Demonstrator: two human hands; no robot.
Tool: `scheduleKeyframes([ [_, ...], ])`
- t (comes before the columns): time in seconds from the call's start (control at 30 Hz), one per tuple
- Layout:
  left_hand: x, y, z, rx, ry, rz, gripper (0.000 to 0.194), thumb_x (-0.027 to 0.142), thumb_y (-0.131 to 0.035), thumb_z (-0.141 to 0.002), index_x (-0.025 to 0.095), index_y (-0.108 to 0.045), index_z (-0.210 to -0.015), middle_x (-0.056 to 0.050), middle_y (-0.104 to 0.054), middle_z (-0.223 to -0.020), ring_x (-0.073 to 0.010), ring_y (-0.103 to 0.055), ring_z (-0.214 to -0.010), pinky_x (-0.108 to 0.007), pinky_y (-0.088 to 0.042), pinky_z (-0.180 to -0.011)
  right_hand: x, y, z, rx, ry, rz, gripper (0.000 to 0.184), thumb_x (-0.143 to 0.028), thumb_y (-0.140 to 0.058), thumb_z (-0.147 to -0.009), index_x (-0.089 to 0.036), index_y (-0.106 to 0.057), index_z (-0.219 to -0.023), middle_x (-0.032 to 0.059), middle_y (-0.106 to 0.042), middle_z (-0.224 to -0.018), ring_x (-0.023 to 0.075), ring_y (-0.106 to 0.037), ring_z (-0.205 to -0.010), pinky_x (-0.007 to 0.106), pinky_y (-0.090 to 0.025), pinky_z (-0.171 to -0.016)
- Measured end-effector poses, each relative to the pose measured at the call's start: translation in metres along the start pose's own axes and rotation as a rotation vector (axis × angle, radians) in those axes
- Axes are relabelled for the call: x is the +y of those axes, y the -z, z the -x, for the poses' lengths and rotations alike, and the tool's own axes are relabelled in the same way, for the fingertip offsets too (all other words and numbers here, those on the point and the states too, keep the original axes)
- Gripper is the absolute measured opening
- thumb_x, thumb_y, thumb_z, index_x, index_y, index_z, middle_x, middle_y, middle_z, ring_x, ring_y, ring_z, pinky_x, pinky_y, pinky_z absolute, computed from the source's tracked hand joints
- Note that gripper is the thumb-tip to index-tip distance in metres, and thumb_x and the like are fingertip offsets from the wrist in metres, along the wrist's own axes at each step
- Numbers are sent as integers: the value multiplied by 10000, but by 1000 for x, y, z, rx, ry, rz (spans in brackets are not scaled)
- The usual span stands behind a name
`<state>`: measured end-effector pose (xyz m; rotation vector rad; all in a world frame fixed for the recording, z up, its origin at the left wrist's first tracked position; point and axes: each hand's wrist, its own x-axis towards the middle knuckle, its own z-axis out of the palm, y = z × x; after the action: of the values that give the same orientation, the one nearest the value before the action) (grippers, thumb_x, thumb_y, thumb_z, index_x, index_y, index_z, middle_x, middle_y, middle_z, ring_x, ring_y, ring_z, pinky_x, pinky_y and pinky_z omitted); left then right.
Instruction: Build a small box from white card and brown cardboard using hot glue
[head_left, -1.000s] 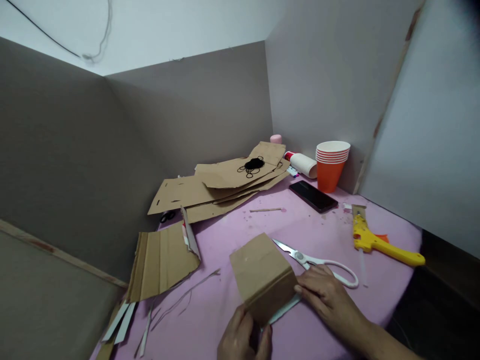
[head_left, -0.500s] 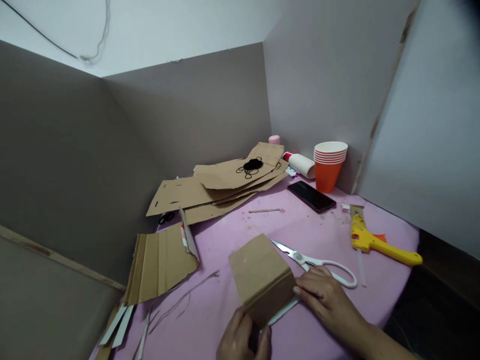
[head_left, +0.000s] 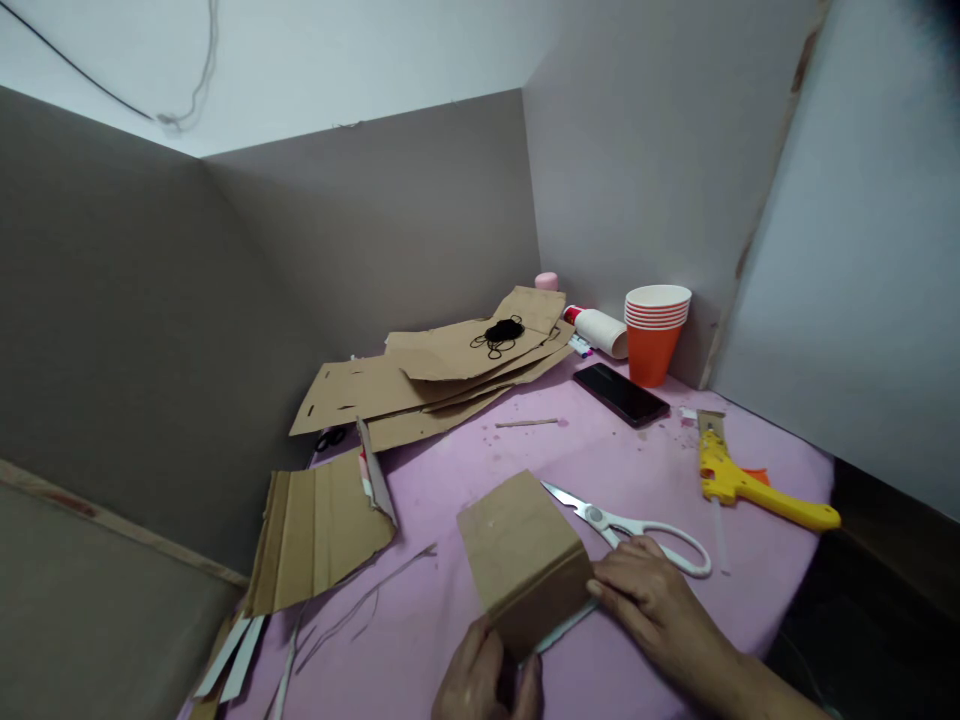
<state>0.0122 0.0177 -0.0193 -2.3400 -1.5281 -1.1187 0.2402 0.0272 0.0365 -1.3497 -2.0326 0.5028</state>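
A folded piece of brown cardboard stands on the pink table near its front, bent along a crease, with a pale strip showing along its lower edge. My left hand grips its near left corner between thumb and fingers. At the right end, my right hand pinches the cardboard's edge with thumb and fingertips. White-handled scissors lie just behind my right hand, partly covered by it, blades toward the left.
On the right lie a yellow glue gun and a black phone, beside stacked orange paper cups. Cardboard sheets with black cord lie at the back. A bent cardboard piece and paper scraps are at left. Grey panels surround the table.
The view has shifted very slightly. Both hands keep the same hold on the folded cardboard, and nothing else has visibly moved.
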Motion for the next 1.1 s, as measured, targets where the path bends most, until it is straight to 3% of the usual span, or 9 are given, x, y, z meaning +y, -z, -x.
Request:
scheduleKeyframes([
  [0.4, -1, -1, 4, -25, 18, -45, 376, 481, -382, -903, 217, -647, -868, -98, -719, -870, -203, -706, -804, -261, -579, -697, 4, -2, 0, -22, 4, 7, 331, -239, -366, -968, -184, -487, -665, -10, -568, -635, 151, -532, -654, 341, -331, -739],
  [1.1, 0, -2, 2, 9, -1, -1, 331, 443, -393, -902, 220, -637, -910, -87, -705, -846, -194, -699, -792, -247, -575, -698, 11, -4, 3, -26, 55, 0, 345, -258, -369, -969, -187, -394, -632, -34, -514, -610, 133, -473, -622, 331, -311, -725],
])
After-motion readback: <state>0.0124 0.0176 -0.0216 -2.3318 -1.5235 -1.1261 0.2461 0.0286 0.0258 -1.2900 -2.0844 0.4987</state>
